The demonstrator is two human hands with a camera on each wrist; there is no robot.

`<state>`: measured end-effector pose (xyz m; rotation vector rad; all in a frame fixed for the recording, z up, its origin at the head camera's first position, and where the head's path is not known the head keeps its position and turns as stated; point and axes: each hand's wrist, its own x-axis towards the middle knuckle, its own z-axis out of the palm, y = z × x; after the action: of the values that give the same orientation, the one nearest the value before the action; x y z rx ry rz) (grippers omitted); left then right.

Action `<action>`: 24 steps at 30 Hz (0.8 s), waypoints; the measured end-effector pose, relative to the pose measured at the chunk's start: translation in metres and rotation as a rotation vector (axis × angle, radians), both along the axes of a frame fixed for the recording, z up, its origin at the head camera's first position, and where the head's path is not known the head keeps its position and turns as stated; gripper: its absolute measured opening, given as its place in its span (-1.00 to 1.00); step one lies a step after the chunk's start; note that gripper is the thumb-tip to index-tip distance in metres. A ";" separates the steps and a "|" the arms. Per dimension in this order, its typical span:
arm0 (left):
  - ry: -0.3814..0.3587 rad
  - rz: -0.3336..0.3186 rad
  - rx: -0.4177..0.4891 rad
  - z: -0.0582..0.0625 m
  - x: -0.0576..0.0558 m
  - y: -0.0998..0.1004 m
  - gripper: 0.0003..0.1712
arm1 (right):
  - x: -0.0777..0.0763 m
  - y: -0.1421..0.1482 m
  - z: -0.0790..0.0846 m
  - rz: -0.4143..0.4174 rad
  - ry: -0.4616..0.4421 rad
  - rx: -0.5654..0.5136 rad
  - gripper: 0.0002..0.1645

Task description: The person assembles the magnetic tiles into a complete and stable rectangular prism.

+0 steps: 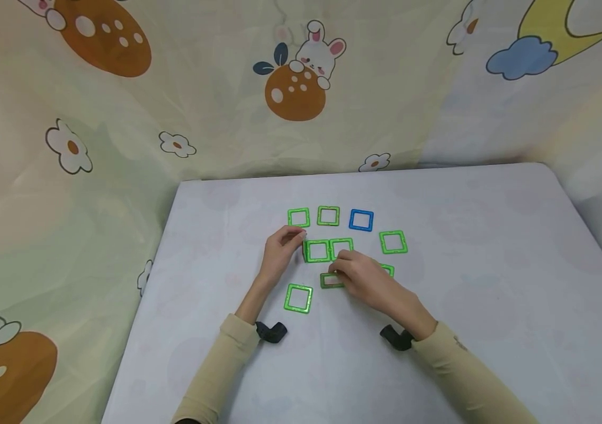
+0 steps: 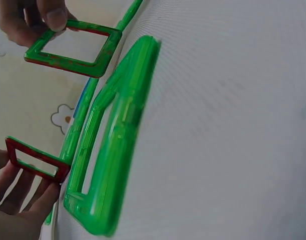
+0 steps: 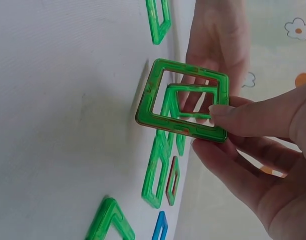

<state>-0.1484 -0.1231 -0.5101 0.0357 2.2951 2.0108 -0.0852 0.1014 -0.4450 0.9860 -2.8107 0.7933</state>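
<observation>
My left hand (image 1: pixel 279 253) holds a square magnetic tile (image 2: pixel 61 173) on edge, at the left end of two flat green tiles (image 1: pixel 318 260) lying side by side. In the left wrist view its thumb is on one face, with fingers behind. My right hand (image 1: pixel 366 280) pinches another green square tile (image 3: pixel 150 95) between thumb and fingers, raised and tilted in front of the flat pair. Its fingers hide part of the right flat tile in the head view.
Two green tiles (image 1: pixel 328 224) and a blue tile (image 1: pixel 361 228) lie behind the pair. To the right is a green tile (image 1: pixel 393 251), and one more (image 1: pixel 390 270) shows partly behind the right hand. Another green tile (image 1: pixel 298 310) lies at the front left on the white table (image 1: pixel 491 247).
</observation>
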 end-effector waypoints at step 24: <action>0.025 -0.008 -0.007 0.000 0.001 0.001 -0.61 | -0.022 -0.022 -0.001 0.000 0.048 -0.002 -0.87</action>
<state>-0.1473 -0.1225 -0.5098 0.0708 2.3127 2.0103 -0.1073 0.0794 -0.4456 0.9907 -2.7696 0.7617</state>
